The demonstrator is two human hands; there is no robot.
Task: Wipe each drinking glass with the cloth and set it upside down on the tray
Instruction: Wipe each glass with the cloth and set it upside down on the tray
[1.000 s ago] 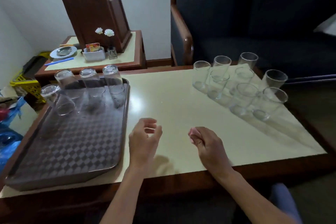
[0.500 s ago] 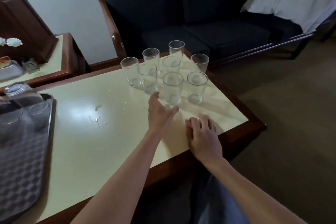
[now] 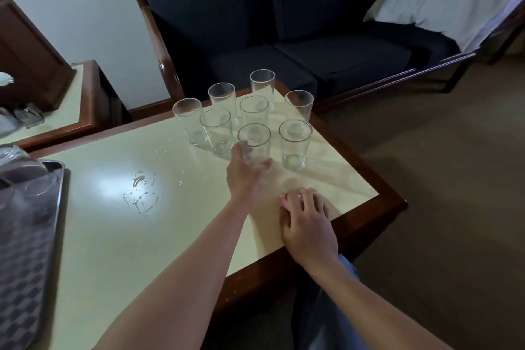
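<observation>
Taking nearest clear drinking glass point(image 3: 254, 136) in curled left grip point(image 3: 246, 177), right grip point(image 3: 308, 224) relaxed flat on cream desk point(image 3: 113, 236); next, lift straight up

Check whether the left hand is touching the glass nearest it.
Touching. Head view: the left hand curls fingers and thumb round the nearest glass, low on its wall.

Inspector A: Arms and hands?

Inspector B: Left hand point(image 3: 244, 176) and right hand point(image 3: 308, 221) are bare, and both forearms are uncovered down to the frame edge at 6 o'clock.

Inspector A: Clothing?

Inspector B: Blue fabric point(image 3: 321, 318) shows at 5 o'clock, under the right forearm. Its cut is indeterminate.
</observation>
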